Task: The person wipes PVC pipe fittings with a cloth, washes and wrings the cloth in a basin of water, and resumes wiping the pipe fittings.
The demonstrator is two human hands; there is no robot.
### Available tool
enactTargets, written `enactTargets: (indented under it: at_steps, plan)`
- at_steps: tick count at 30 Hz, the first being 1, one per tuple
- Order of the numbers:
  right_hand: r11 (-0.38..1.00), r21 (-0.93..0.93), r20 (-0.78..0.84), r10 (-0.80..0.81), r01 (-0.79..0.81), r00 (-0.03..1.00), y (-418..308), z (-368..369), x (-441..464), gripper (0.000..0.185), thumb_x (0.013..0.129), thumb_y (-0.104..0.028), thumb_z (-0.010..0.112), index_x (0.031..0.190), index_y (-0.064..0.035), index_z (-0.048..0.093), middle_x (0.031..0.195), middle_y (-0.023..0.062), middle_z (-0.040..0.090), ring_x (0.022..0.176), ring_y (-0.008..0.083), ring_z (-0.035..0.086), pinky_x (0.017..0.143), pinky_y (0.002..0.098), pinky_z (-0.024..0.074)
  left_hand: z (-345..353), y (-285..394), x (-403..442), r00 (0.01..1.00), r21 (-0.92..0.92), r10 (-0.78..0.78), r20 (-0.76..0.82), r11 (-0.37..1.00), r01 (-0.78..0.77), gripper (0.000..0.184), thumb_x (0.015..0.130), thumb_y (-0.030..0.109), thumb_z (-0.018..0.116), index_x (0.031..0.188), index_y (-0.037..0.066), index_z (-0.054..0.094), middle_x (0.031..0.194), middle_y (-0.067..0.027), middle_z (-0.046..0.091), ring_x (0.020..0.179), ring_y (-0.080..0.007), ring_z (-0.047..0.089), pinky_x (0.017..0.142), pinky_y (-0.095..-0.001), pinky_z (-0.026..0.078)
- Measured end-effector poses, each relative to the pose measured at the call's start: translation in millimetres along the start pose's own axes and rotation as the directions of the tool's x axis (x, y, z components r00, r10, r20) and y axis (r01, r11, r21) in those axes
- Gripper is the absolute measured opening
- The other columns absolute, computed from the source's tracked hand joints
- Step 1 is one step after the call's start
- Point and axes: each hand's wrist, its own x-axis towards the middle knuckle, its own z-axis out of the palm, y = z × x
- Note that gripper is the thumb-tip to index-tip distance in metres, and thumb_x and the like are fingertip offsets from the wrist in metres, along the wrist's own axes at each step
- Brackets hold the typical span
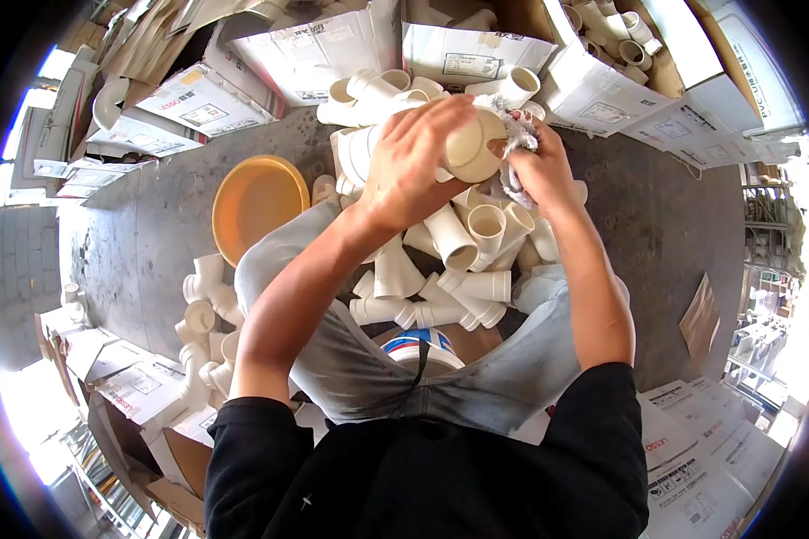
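Note:
A large cream-white pipe fitting (473, 146) is held up above a pile of similar fittings (486, 225). My left hand (415, 162) lies against the fitting's left side, its fingers bent over it and somewhat blurred. On the other side, my right hand (539, 166) grips a grey-white rag (520, 144), which touches the right edge of the fitting. The pile lies between my knees, with elbows and branched pieces pointing different ways.
An orange basin (259, 207) stands left of the pile. Open cardboard boxes (476, 56) line the far side, some holding fittings. More fittings (198, 346) and boxes (144, 386) are at lower left; flat cartons (701, 449) lie at lower right.

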Motion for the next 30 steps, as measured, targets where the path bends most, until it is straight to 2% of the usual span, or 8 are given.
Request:
enactTargets:
  at_steps: [4,8,11,13,16,24,28,30]
  plan:
    - [0.999,0.036,-0.181,-0.018,0.024,0.983,12,-3,6,0.038,0.086,-0.003,0.073,0.124,-0.0011,0.069,0.107,0.0072,0.074,0.094,0.0140,0.069,0.083,0.0290,0.0546,-4,2,3,0.992,0.197,0.100,0.082,0.974,-0.115,0.088,0.071,0.029,0.091,0.148,0.017,0.050,0.149,-0.0123,0.057,0.138,-0.0319,0.055,0.117,-0.0559,0.034]
    - [0.965,0.211,-0.373,-0.067,0.155,0.925,8,-20,16,0.042,0.086,-0.003,0.071,0.127,0.0015,0.067,0.108,0.0119,0.072,0.092,0.0192,0.070,0.079,0.0325,0.0579,-21,5,11,0.990,0.363,-0.099,-0.104,0.923,0.130,0.108,0.066,0.045,0.096,0.151,0.007,0.042,0.154,-0.0200,0.043,0.150,-0.0387,0.034,0.119,-0.0648,0.024]
    - [0.917,0.337,-0.374,-0.075,0.211,0.924,13,-38,22,0.050,0.082,-0.003,0.074,0.131,0.0038,0.063,0.116,0.0134,0.070,0.101,0.0219,0.069,0.087,0.0355,0.0571,-22,-20,6,0.860,-0.039,-0.469,-0.200,0.881,0.471,0.128,0.069,0.044,0.097,0.157,0.000,0.015,0.154,-0.0326,0.034,0.147,-0.0479,0.033,0.121,-0.0575,0.029]
    - [0.888,0.434,-0.356,0.012,0.154,0.934,8,-28,15,0.054,0.081,-0.002,0.074,0.132,0.0029,0.061,0.119,0.0140,0.068,0.106,0.0237,0.068,0.090,0.0373,0.0567,-23,-33,6,0.599,-0.658,-0.799,0.045,0.428,0.620,0.122,0.079,0.039,0.093,0.158,-0.001,0.009,0.156,-0.0320,0.031,0.144,-0.0449,0.040,0.119,-0.0524,0.036]
    - [0.834,0.550,-0.249,0.112,0.046,0.962,32,-27,22,0.056,0.079,0.001,0.073,0.134,0.0013,0.060,0.117,0.0128,0.068,0.103,0.0246,0.068,0.088,0.0379,0.0572,-23,-42,4,0.499,-0.883,-0.766,0.405,-0.186,0.432,0.100,0.086,0.025,0.088,0.156,-0.001,0.021,0.147,-0.0264,0.046,0.138,-0.0343,0.050,0.113,-0.0481,0.048]
    - [0.940,0.311,-0.185,0.207,-0.143,0.961,30,-25,25,0.053,0.085,0.005,0.059,0.137,-0.0010,0.063,0.108,0.0096,0.074,0.096,0.0208,0.071,0.087,0.0349,0.0558,-26,-22,10,0.618,-0.874,-0.753,0.227,0.123,0.471,0.081,0.077,0.010,0.093,0.142,-0.002,0.046,0.128,-0.0177,0.062,0.115,-0.0239,0.067,0.105,-0.0404,0.057]
    - [0.722,-0.690,-0.044,0.020,-0.045,0.999,12,-68,21,0.046,0.088,0.002,0.061,0.134,0.0005,0.066,0.116,0.0114,0.073,0.101,0.0156,0.068,0.088,0.0281,0.0521,-35,-19,14,0.719,-0.747,-0.688,0.101,0.424,0.512,0.092,0.066,0.016,0.100,0.140,-0.003,0.050,0.128,-0.0147,0.065,0.117,-0.0229,0.066,0.103,-0.0372,0.056]
    - [0.856,-0.499,-0.167,0.061,-0.138,0.984,17,-75,25,0.045,0.088,0.002,0.060,0.132,0.0006,0.067,0.111,0.0094,0.073,0.096,0.0153,0.067,0.086,0.0289,0.0522,-41,-16,16,0.745,-0.676,-0.662,0.081,0.513,0.529,0.095,0.065,0.018,0.101,0.141,-0.003,0.049,0.129,-0.0147,0.065,0.119,-0.0228,0.065,0.103,-0.0375,0.055]
